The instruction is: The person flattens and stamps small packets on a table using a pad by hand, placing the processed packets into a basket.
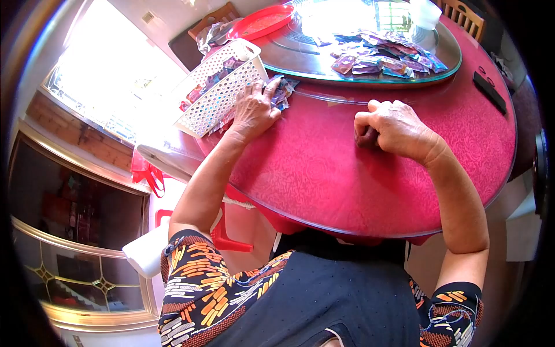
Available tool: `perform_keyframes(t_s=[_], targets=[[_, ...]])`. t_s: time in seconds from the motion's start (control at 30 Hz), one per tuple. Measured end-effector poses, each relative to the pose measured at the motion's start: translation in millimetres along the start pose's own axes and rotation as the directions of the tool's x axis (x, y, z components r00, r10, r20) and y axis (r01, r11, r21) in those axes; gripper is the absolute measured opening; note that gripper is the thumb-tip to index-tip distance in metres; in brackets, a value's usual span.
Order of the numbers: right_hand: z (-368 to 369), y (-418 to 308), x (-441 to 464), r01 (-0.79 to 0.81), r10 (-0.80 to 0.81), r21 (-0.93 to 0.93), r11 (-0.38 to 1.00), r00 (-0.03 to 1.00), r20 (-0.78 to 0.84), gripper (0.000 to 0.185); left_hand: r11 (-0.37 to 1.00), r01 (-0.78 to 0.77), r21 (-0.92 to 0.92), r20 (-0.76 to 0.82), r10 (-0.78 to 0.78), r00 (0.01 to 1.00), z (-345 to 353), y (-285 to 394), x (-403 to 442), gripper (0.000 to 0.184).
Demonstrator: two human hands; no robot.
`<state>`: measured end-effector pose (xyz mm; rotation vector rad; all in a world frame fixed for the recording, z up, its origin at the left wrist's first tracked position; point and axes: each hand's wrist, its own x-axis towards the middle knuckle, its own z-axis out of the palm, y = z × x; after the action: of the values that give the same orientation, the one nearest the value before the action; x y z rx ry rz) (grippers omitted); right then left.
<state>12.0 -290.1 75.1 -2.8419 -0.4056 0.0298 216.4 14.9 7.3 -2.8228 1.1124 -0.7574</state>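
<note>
My left hand [254, 111] reaches to small packets [282, 92] lying beside a white perforated basket [222, 95]. Its fingers are apart and rest at the packets; whether any is gripped cannot be made out. The basket holds more small colourful packets [222, 72]. My right hand [396, 128] is above the red tabletop [324, 168], right of the middle, with its fingers curled in. What it holds, if anything, is hidden. A heap of packets [387, 55] lies on the round glass turntable [306, 72] beyond my hands.
A red tray [263, 22] and a white container [425, 14] stand on the turntable. A black elongated object [489, 92] lies at the table's right. Wooden chairs [462, 17] are behind the table, a red stool [228, 234] below its left edge.
</note>
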Motion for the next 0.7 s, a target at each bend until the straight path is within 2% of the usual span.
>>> perform_keyframes(t_s=[0.03,0.07,0.17,0.4,0.47,0.57,0.67,0.7], targets=[[0.1,0.8,0.1,0.003,-0.003,0.005,1.0,1.0,0.004,0.017,1.0,-0.012,-0.002,-0.027,0.012,1.0,3.5,2.2,3.0,0.074],[0.1,1.7,0.3,0.006,-0.006,0.011,1.0,1.0,0.009,0.018,0.999,0.045,-0.029,0.062,-0.043,0.997,5.8,2.9,6.1,0.078],[1.5,2.8,0.6,0.002,-0.002,0.033,0.999,1.0,0.008,0.018,0.997,0.073,0.023,0.051,-0.074,0.996,7.6,11.6,9.5,0.076],[3.3,4.1,1.0,0.005,-0.004,0.074,0.997,1.0,-0.007,0.018,0.977,0.11,-0.18,0.212,-0.071,0.975,0.3,-6.0,34.6,0.08],[1.7,4.5,1.3,0.004,-0.005,0.095,0.995,1.0,0.011,0.018,0.971,0.064,-0.23,0.11,-0.039,0.993,13.5,-11.2,33.9,0.079],[0.6,3.4,0.2,0.024,-0.024,0.008,1.0,1.0,-0.006,0.018,0.947,-0.008,-0.321,-0.022,0.001,1.0,20.1,-9.6,31.3,0.078],[1.7,5.2,0.4,0.03,-0.03,0.019,0.999,0.999,-0.016,0.019,0.911,-0.002,-0.411,-0.06,-0.025,0.998,19.9,-2.5,24.3,0.083],[2.7,5.8,0.4,0.028,-0.028,0.03,0.999,0.999,-0.025,0.019,0.933,0.017,-0.36,-0.03,-0.029,0.999,15.9,2.0,26.5,0.085]])
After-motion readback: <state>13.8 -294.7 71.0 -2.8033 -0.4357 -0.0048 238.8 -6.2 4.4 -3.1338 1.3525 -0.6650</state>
